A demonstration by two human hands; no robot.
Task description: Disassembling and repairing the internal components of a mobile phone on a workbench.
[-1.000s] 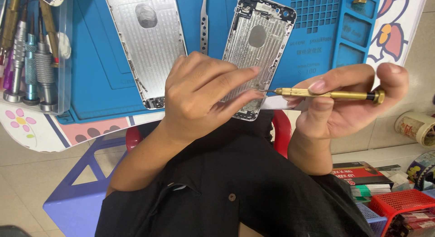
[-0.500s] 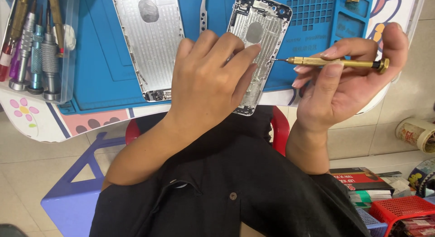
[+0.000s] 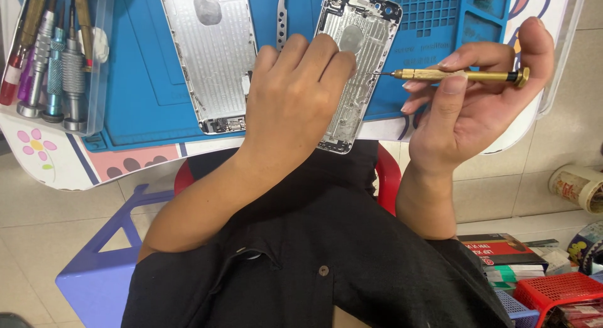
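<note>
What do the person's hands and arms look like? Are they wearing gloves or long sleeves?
No gloves. Both the left hand and the right hand are bare, with no rings, watch or bracelets showing. The right hand's fingernails are fairly long and plain. The forearms are bare too. The person wears a black shirt with small dark buttons, and its sleeves end near the elbows.

two phone housings [image 3: 210,58] [image 3: 367,33], one brass screwdriver [image 3: 455,75], one tweezers [image 3: 281,20], six racked screwdrivers [image 3: 53,58]

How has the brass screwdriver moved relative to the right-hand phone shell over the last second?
Yes. The brass screwdriver has risen from beside the phone shell's lower end to its middle, tip at its right edge.
</note>
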